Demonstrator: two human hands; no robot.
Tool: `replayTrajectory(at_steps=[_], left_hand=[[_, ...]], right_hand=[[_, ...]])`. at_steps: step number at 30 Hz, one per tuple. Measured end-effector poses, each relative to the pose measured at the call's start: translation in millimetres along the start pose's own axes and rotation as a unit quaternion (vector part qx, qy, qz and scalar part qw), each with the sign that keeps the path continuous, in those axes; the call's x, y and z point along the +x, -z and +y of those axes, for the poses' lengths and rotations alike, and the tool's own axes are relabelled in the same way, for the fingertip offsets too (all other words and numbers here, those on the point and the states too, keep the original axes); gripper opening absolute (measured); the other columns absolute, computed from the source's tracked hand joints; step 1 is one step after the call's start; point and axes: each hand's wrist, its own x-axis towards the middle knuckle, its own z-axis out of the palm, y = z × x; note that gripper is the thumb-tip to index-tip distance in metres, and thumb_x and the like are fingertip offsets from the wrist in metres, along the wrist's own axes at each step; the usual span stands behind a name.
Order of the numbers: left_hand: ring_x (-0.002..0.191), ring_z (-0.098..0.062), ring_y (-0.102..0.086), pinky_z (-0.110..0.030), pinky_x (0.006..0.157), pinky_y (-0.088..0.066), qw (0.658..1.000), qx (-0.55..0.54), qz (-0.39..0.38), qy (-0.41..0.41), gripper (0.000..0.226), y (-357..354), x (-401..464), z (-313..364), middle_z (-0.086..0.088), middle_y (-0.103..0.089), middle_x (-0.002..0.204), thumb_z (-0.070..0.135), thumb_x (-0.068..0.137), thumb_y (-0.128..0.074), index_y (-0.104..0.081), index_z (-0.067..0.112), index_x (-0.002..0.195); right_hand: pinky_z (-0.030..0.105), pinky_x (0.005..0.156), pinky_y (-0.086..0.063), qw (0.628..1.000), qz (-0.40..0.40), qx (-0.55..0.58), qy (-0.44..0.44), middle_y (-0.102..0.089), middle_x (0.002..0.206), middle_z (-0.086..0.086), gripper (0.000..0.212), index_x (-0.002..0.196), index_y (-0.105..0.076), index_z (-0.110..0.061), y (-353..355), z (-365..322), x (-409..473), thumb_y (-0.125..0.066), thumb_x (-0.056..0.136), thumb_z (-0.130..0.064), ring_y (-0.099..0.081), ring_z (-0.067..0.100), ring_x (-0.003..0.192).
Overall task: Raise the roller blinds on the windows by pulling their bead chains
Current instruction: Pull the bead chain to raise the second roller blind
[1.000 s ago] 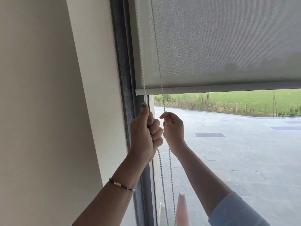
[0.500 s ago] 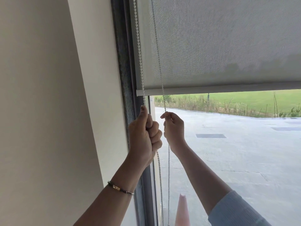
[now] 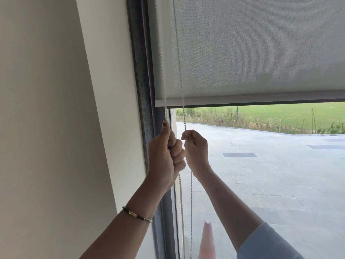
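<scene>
A grey roller blind [image 3: 252, 53] covers the upper part of the window, and its bottom bar [image 3: 242, 100] hangs level across the glass. Two strands of the white bead chain [image 3: 180, 71] run down in front of the blind's left edge. My left hand [image 3: 166, 156] is a fist around the left strand, thumb up, just under the bar. Close to its right, my right hand [image 3: 197, 148] pinches the right strand between thumb and fingertips. Both strands hang on below the hands.
The dark window frame [image 3: 141, 71] stands right behind my left hand, with a cream wall [image 3: 56, 109] to its left. Outside the glass are a paved yard, a strip of grass and an orange cone [image 3: 207, 240] low down.
The hands keep their grips at almost the same height. The left strand looks blurred now. The bottom bar has stayed at about the same level.
</scene>
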Motion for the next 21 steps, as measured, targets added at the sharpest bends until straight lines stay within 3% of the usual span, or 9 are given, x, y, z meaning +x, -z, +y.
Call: replayTrajectory(at_steps=[4, 8, 11, 16, 21], left_hand=[[0.037, -0.004, -0.013, -0.013, 0.039, -0.007, 1.000, -0.007, -0.004, 0.002, 0.053, -10.2, 2.2, -0.4, 0.009, -0.022, 0.045, 0.051, 0.097, -0.046, -0.031, 0.026, 0.053], [0.037, -0.005, -0.012, -0.010, 0.039, -0.011, 1.000, -0.017, -0.016, -0.011, 0.053, -15.5, 9.2, 9.9, 0.010, -0.020, 0.045, 0.055, 0.091, -0.050, -0.031, 0.026, 0.051], [0.037, -0.005, -0.012, -0.010, 0.040, -0.010, 1.000, -0.016, -0.020, -0.013, 0.055, -17.3, 12.8, 13.5, 0.010, -0.020, 0.045, 0.053, 0.096, -0.048, -0.032, 0.026, 0.051], [0.038, -0.005, -0.012, -0.009, 0.038, -0.014, 1.000, -0.020, -0.020, -0.004, 0.055, -17.5, 13.3, 15.0, 0.010, -0.020, 0.045, 0.053, 0.097, -0.046, -0.031, 0.026, 0.051], [0.038, -0.005, -0.012, -0.010, 0.039, -0.011, 1.000, -0.019, -0.016, -0.006, 0.054, -19.0, 11.3, 17.9, 0.010, -0.019, 0.046, 0.053, 0.095, -0.047, -0.029, 0.026, 0.052]], right_hand=[[0.016, 0.053, -0.036, 1.000, 0.004, -0.009, 0.001, -0.053, 0.052, -0.021, 0.040, 0.061, -0.051, -0.027, -1.2, 2.1, -1.9, -0.051, 0.092, -0.001, -0.044, 0.000, 0.050], [0.026, 0.053, -0.033, 1.000, 0.007, -0.005, -0.011, -0.046, 0.048, -0.014, 0.044, 0.056, -0.048, -0.028, -0.1, 12.5, -7.2, -0.053, 0.092, -0.003, -0.035, 0.005, 0.050], [0.022, 0.051, -0.030, 1.000, 0.005, -0.003, -0.012, -0.044, 0.046, -0.016, 0.052, 0.051, -0.048, -0.035, 2.0, 16.0, -8.7, -0.052, 0.091, -0.002, -0.032, 0.004, 0.049], [0.022, 0.054, -0.034, 1.000, 0.017, 0.000, -0.023, -0.054, 0.054, -0.015, 0.031, 0.066, -0.059, -0.018, 4.5, 18.3, -5.3, -0.050, 0.091, -0.002, -0.040, 0.004, 0.052], [0.012, 0.047, -0.031, 1.000, 0.014, 0.009, -0.013, -0.053, 0.051, -0.017, 0.040, 0.061, -0.055, -0.027, 3.6, 16.7, -8.7, -0.048, 0.092, -0.003, -0.039, 0.001, 0.048]])
